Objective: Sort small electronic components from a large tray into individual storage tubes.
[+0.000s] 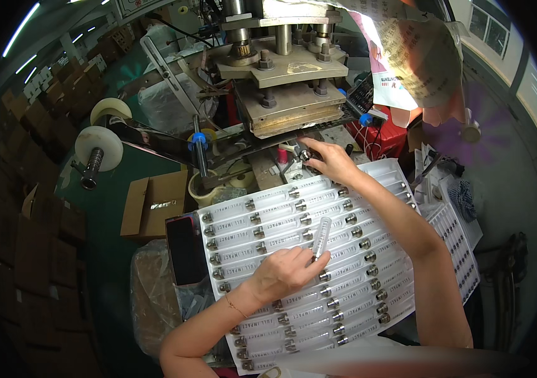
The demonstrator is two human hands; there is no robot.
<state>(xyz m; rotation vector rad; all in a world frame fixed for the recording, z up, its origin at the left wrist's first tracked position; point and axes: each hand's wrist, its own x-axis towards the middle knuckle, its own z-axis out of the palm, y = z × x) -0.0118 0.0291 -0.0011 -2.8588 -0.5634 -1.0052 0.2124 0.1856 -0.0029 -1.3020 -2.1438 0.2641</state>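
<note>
My left hand [287,274] is over a white plastic tray [393,167], its fingertips closed around the lower end of a clear printed tube [323,236] that points up and away. Rows of similar clear tubes with metal ends [327,290] lie in the tray's slots. Beyond the far edge of the tray, my right hand [337,160] reaches to a small fixture [297,174] beneath a stamping press [292,106]. A small metal fitting [305,155] sits between its thumb and fingers; whatever it joins to is partly hidden.
A dark foil web [150,141] runs from a roller [98,149] under the press head. A phone [186,250] lies at the tray's left edge, by an open cardboard box [155,208]. At right are a second tray [455,245], a red container [386,137] and a spinning fan [471,130].
</note>
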